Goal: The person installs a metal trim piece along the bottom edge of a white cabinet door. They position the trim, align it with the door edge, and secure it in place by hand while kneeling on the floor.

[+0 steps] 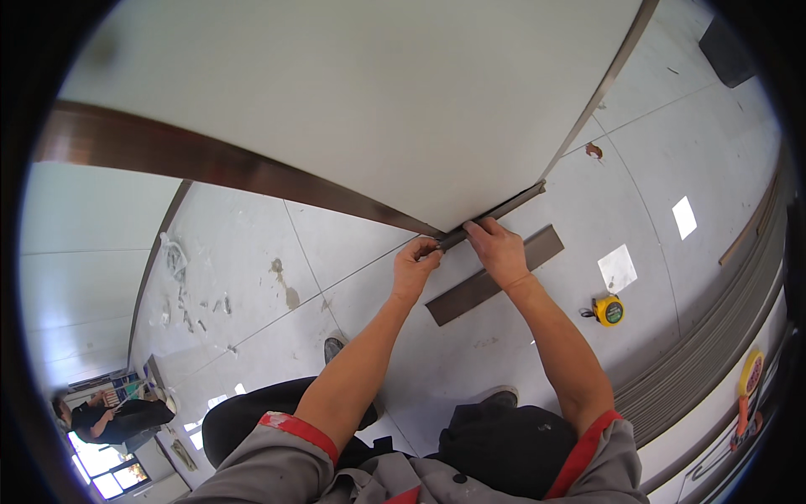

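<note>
A narrow dark brown trim strip (pixel 516 203) runs along the lower edge of a large white panel (pixel 369 101). At the strip's left end, by the panel's corner, my left hand (pixel 415 270) has its fingertips pinched together; what lies between them is too small to make out. My right hand (pixel 501 252) is closed on the strip a little further right, thumb and fingers against its near side. Behind and below that hand, a flat brown board piece (pixel 470 296) lies on the floor, partly covered by the wrist.
A yellow tape measure (pixel 608 311) lies right on the floor. Long grey strips (pixel 697 336) are stacked at the far right, beside an orange-handled tool (pixel 744 412) and a tape roll (pixel 751 374). Plastic scraps (pixel 176 260) litter the left floor. Another person (pixel 109 420) sits far left.
</note>
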Action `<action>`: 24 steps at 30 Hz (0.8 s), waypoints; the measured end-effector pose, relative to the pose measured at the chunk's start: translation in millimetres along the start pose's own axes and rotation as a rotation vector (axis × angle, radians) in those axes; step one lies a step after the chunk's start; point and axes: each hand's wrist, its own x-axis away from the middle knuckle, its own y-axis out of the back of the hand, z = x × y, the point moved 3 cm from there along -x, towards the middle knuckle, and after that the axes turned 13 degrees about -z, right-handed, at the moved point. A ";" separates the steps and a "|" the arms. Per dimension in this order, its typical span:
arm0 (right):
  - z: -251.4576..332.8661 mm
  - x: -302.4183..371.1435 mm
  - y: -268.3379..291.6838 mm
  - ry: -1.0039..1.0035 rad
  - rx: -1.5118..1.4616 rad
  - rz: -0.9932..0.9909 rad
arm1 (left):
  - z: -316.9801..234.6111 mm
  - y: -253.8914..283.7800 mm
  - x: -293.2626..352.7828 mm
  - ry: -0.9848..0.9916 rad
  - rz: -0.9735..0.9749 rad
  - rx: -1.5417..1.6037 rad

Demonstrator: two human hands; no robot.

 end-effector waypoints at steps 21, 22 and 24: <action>1.2 -1.1 -3.4 0.005 0.037 -0.005 | -2.1 -6.0 9.6 -0.007 -0.216 -0.033; 0.7 -0.8 -3.3 0.006 0.037 -0.012 | -3.5 -7.2 10.5 -0.015 -0.214 -0.036; -0.4 -0.4 -3.4 0.008 0.038 -0.021 | -5.9 -9.1 12.3 -0.003 -0.214 -0.032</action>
